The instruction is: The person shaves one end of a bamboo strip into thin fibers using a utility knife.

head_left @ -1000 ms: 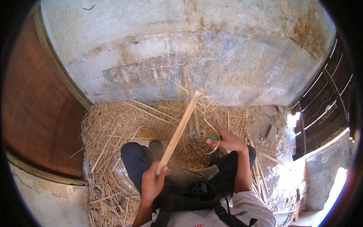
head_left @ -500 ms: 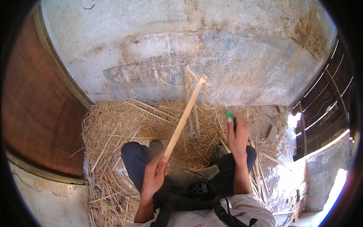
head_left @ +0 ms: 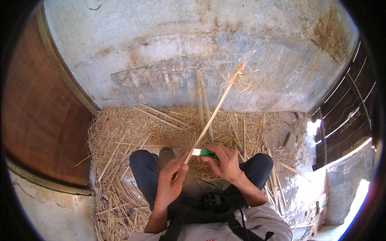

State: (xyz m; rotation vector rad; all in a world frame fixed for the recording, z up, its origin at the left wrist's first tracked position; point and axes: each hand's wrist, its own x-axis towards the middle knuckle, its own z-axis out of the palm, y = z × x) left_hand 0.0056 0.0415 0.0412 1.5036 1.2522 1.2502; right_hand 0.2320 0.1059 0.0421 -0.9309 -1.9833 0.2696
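Note:
My left hand (head_left: 172, 176) is closed round the lower end of a long, thin bamboo strip (head_left: 218, 107). The strip slants up and away to the right, its far end frayed into loose fibres in front of the wall. In my right hand (head_left: 226, 161) is a green utility knife (head_left: 208, 153), gripped between thumb and fingers. Its pale blade lies against the strip just above my left hand. Both hands are close together over my lap, between my bent knees.
Straw-like shavings (head_left: 116, 128) and loose strips cover the floor around me. Two poles (head_left: 200, 96) lean on the stained wall (head_left: 161, 48) ahead. A brown panel (head_left: 44, 108) stands at left; a small block (head_left: 289, 141) lies at right.
My right hand has come left and down, bringing the knife blade to the strip. The strip has turned edge-on, its far end now higher and farther right, with frayed fibres showing.

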